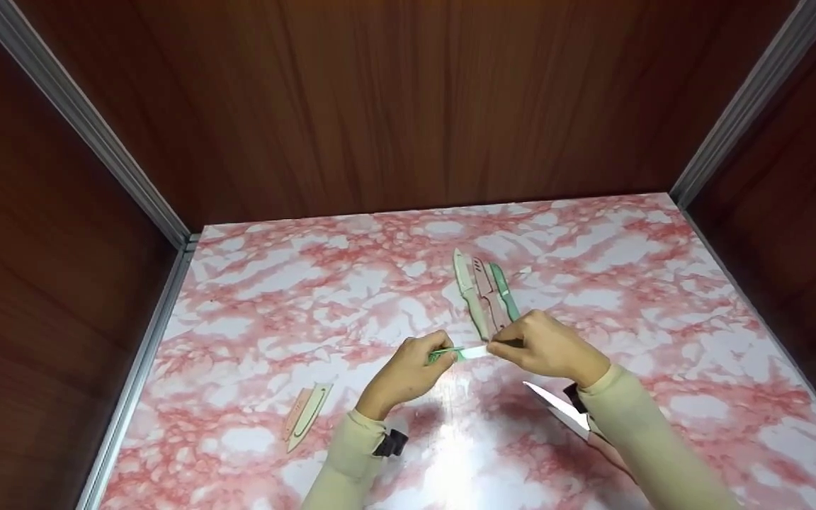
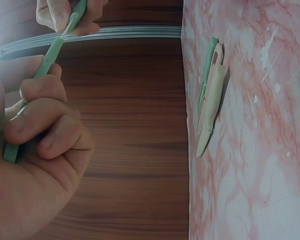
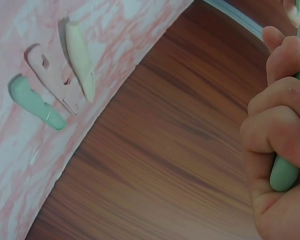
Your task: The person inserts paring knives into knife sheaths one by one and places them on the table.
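Observation:
My left hand (image 1: 411,368) grips a green blade sheath (image 2: 49,56) with its fingers curled round it. My right hand (image 1: 546,347) holds a small knife by its green handle (image 3: 285,172), fingers wrapped about it. Between the two hands shows the knife's pale blade (image 1: 475,352), its far end at the sheath's mouth. In the left wrist view the green handle (image 2: 79,12) and the sheath stand nearly in line. Both hands are raised above the marbled table, in front of a row of knives.
Behind the hands lie a cream knife (image 1: 475,304), a pink knife (image 1: 491,297) and a green knife (image 1: 505,290). Bare knife blades (image 1: 557,404) point away from my right forearm, which partly covers their handles. A cream sheath (image 1: 311,418) and a pink sheath (image 1: 296,412) lie at left. Wooden walls (image 1: 408,106) enclose the table.

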A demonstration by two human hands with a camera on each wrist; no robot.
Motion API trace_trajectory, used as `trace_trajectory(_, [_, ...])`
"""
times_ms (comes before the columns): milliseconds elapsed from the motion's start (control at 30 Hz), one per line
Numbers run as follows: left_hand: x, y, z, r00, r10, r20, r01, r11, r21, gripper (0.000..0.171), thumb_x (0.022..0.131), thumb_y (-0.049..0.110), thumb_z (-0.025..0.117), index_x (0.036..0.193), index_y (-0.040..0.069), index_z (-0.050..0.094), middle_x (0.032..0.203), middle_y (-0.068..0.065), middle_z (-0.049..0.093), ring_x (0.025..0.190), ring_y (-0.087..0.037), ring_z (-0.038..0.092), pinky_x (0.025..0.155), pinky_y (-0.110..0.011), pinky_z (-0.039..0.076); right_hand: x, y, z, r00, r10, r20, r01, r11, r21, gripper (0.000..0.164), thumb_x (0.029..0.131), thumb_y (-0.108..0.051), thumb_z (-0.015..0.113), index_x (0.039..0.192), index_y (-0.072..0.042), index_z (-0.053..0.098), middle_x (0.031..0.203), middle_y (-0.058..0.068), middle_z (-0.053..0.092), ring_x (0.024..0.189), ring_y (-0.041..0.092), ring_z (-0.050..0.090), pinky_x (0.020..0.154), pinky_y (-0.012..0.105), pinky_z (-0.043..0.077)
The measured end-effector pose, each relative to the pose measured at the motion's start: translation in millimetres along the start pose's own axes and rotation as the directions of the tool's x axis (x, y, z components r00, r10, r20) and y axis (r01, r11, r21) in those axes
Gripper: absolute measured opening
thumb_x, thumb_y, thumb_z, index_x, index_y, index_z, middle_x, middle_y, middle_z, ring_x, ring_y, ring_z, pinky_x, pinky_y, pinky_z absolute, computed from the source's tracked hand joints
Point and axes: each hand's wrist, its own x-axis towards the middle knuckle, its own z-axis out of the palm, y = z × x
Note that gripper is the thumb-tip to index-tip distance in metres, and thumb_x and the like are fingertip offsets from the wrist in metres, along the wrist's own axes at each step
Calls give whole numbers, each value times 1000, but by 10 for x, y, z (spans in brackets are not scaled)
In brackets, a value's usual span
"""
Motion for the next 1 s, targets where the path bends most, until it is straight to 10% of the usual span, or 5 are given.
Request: trace_trajectory(1000, [8, 34, 47, 1000, 19, -16, -18, 1000, 25, 18, 99, 26, 49, 85, 15, 54, 62, 7, 35, 51, -6, 28, 54, -23, 30, 63, -97, 54, 1000, -4, -13, 4, 1000, -25, 32, 92, -25, 63, 61, -20, 59, 52, -16, 35, 44, -5, 26, 42, 15, 23])
